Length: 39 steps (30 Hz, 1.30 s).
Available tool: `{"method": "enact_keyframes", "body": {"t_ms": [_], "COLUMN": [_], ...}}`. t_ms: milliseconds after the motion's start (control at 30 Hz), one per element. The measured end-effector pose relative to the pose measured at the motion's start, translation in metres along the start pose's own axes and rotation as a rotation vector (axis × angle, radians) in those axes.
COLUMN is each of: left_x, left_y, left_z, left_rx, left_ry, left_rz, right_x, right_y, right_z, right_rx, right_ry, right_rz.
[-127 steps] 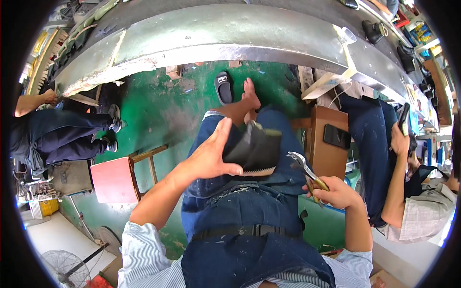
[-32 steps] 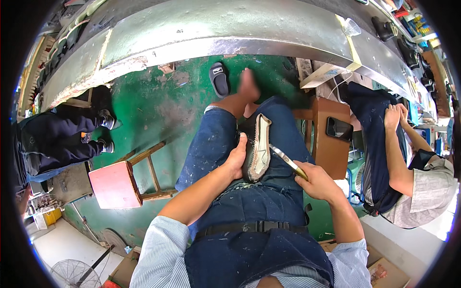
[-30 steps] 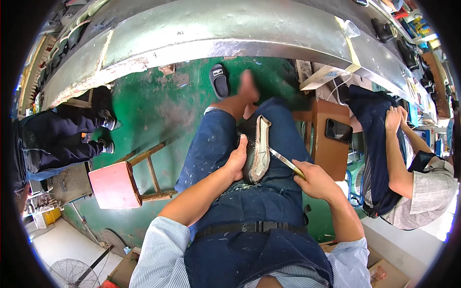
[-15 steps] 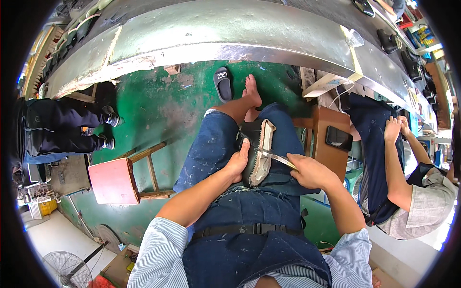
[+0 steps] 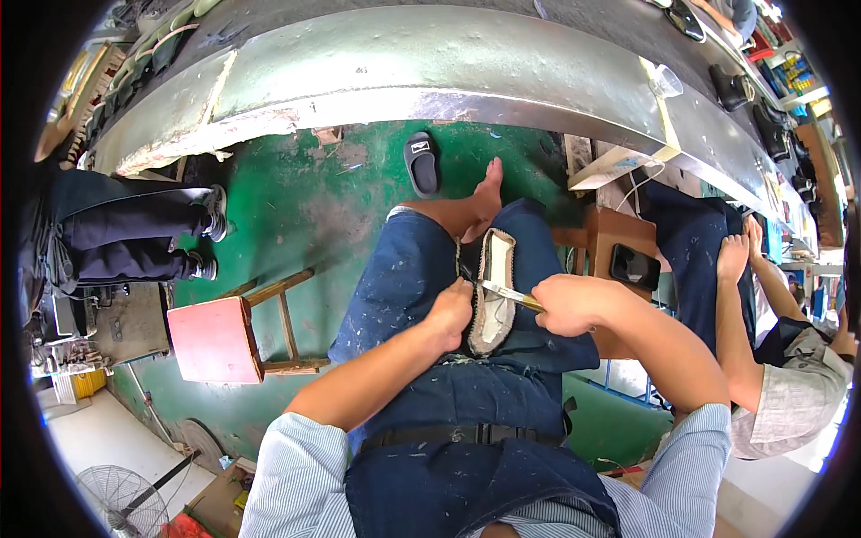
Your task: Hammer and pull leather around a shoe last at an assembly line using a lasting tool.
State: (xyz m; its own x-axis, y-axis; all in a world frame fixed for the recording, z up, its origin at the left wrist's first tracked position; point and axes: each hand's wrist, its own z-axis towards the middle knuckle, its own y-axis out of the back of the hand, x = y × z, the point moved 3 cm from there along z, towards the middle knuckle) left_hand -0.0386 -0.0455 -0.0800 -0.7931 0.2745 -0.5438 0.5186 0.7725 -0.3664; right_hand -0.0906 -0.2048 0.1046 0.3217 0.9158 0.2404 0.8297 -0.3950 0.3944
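A dark shoe [image 5: 494,291] lies sole side up across my lap, its pale bottom ringed by a rough, gathered tan edge. My left hand [image 5: 447,314] is closed on the shoe's dark left side, thumb near the rim. Closed round the yellowish handle of a slim metal tool [image 5: 509,293] is my right hand [image 5: 567,305]. The tool's tip reaches the left rim of the shoe, close to my left fingers. Its exact kind is too small to make out.
A metal-edged bench [image 5: 377,99] crosses ahead. A pink-topped stool [image 5: 211,341] stands left, and a black phone [image 5: 634,266] lies on a brown seat at right. A co-worker's arms [image 5: 737,323] are at far right, another person's legs [image 5: 134,224] at left. A slipper [image 5: 421,164] lies on the floor.
The shoe has turned so its pale bottom faces up more squarely. My left hand has shifted up along its side, and my right wrist has rolled over with the tool tip at the left rim.
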Motion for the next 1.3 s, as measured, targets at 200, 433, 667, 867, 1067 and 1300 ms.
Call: {"method": "enact_keyframes", "body": {"t_ms": [200, 433, 667, 867, 1067, 1300], "left_x": [-0.008, -0.004, -0.018, -0.007, -0.022, -0.026], "left_y": [-0.015, -0.009, -0.008, -0.004, -0.014, -0.022], "left_z": [-0.030, -0.020, -0.024, -0.020, -0.040, -0.052], "left_rx": [-0.171, -0.348, -0.526, -0.495, -0.292, -0.119], "left_ry": [0.003, 0.067, -0.341, -0.442, -0.367, -0.542], "left_rz": [-0.096, -0.227, 0.619, 0.725, 0.742, 1.174], "right_x": [0.025, 0.000, 0.021, -0.016, -0.010, -0.047], "right_y": [0.026, -0.045, -0.119, -0.069, -0.050, -0.088], "right_z": [0.015, 0.029, 0.034, 0.007, 0.039, 0.042], "right_rx": [0.169, -0.302, -0.903, -0.520, -0.790, -0.919], "right_ry": [0.089, 0.212, 0.127, 0.131, 0.110, 0.090], "right_rz": [-0.206, 0.225, 0.364, 0.219, -0.017, 0.338]}}
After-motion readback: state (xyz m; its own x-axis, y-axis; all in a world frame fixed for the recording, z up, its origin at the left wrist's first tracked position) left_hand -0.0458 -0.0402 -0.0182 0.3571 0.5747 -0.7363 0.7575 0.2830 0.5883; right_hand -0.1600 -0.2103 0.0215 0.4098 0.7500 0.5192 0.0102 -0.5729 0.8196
